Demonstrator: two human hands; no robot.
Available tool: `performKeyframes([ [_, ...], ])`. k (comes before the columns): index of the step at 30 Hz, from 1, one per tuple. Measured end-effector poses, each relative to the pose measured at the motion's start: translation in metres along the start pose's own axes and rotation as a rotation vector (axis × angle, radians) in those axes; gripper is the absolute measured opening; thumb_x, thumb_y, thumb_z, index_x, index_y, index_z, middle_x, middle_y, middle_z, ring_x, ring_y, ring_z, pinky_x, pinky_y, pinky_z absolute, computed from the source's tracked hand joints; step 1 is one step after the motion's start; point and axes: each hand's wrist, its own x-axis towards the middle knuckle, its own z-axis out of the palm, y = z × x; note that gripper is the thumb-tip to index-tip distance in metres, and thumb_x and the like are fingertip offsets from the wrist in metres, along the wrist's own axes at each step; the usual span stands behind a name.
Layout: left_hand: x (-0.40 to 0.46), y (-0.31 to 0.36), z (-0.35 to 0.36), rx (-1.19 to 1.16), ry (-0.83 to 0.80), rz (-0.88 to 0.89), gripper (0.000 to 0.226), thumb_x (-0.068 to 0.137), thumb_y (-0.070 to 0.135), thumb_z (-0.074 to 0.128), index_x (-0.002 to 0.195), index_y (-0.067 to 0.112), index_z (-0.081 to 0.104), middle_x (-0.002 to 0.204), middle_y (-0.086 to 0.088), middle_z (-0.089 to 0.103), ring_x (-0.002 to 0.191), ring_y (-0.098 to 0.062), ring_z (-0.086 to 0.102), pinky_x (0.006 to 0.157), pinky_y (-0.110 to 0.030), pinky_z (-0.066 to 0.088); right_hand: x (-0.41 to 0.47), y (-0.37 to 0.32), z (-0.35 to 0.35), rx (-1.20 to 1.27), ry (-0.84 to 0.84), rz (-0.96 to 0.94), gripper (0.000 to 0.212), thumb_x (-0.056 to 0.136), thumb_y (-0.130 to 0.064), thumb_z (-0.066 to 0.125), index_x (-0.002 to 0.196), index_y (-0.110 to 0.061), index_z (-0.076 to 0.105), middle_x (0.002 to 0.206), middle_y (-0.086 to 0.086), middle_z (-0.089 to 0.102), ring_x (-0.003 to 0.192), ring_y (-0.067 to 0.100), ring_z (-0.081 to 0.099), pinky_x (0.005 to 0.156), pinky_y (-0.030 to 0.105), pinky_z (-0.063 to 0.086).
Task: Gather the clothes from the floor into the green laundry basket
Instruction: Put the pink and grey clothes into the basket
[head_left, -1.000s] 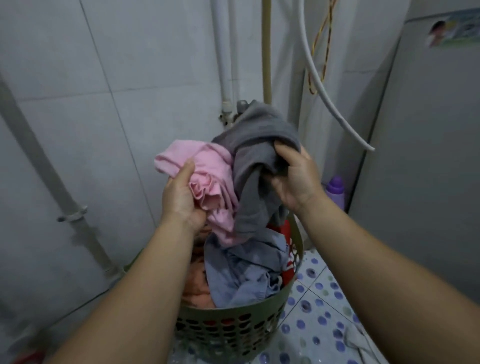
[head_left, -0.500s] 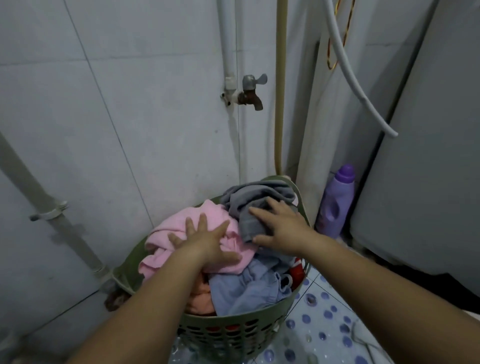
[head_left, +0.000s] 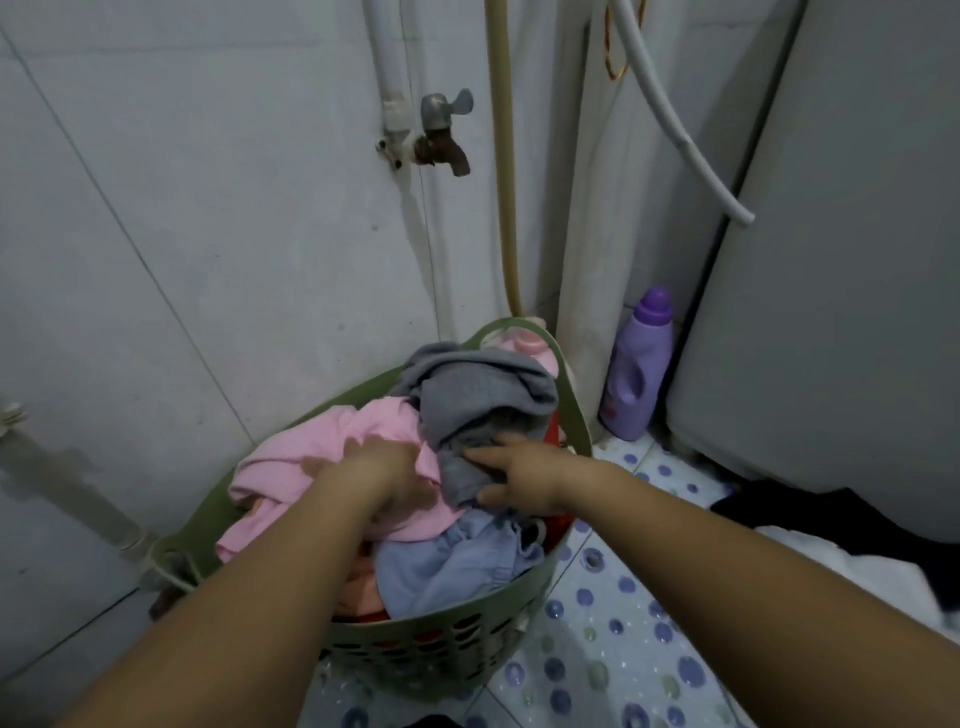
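Tiled corner: perforated green laundry basket (head_left: 415, 654), left hand (head_left: 363, 467) flat on pink cloth (head_left: 291, 457), right hand (head_left: 519, 480) pinching grey cloth (head_left: 483, 395).

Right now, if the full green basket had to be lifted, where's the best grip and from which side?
Likely the two looped rim handles: the far one by the wall corner and the near-left one. Come from above, a hand through each. The green basket is heaped with clothes, so lifting both sides should keep it level.

Matt perforated plastic basket (head_left: 431, 654); soft cloth garments (head_left: 322, 452); seemingly rusty metal tap (head_left: 441, 140).
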Motion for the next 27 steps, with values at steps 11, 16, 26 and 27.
performKeyframes([
  [11, -0.077, 0.193, 0.008, -0.373, 0.655, 0.522, 0.053, 0.082, 0.013, 0.054, 0.134, 0.019, 0.043, 0.148, -0.006, 0.032, 0.140, -0.025, 0.029, 0.116, -0.050, 0.014, -0.155, 0.140, 0.014, 1.059, 0.753, 0.305, 0.022, 0.094, -0.003, 0.049, 0.087, -0.021, 0.061, 0.078, -0.004, 0.062, 0.048, -0.008, 0.060, 0.053, 0.012, 0.043],
  [16, -0.101, 0.272, 0.078, -0.343, 0.341, 0.675, 0.059, 0.085, 0.014, 0.053, 0.141, 0.021, 0.035, 0.148, -0.004, 0.031, 0.138, -0.025, 0.031, 0.118, -0.048, 0.016, -0.255, 0.228, 0.062, 1.156, 0.885, 0.674, 0.019, 0.094, -0.005, 0.046, 0.091, -0.018, 0.059, 0.082, 0.003, 0.062, 0.050, -0.003, 0.062, 0.061, 0.021, 0.046],
  [26, -0.136, 0.363, 0.204, -0.210, -0.149, 0.774, 0.064, 0.092, 0.018, 0.048, 0.149, 0.020, 0.019, 0.148, -0.011, 0.032, 0.135, -0.030, 0.035, 0.113, -0.046, 0.027, -0.392, 0.325, 0.193, 1.079, 0.613, 1.431, 0.027, 0.089, -0.002, 0.053, 0.113, 0.006, 0.061, 0.097, 0.022, 0.062, 0.088, 0.033, 0.060, 0.075, 0.036, 0.049],
  [27, -0.139, 0.370, 0.214, -0.198, -0.181, 0.778, 0.065, 0.092, 0.018, 0.048, 0.150, 0.020, 0.019, 0.147, -0.011, 0.033, 0.134, -0.031, 0.037, 0.112, -0.044, 0.029, -0.396, 0.332, 0.204, 1.002, 0.537, 1.447, 0.031, 0.089, -0.002, 0.053, 0.118, 0.010, 0.058, 0.112, 0.024, 0.062, 0.103, 0.036, 0.060, 0.086, 0.038, 0.049],
])
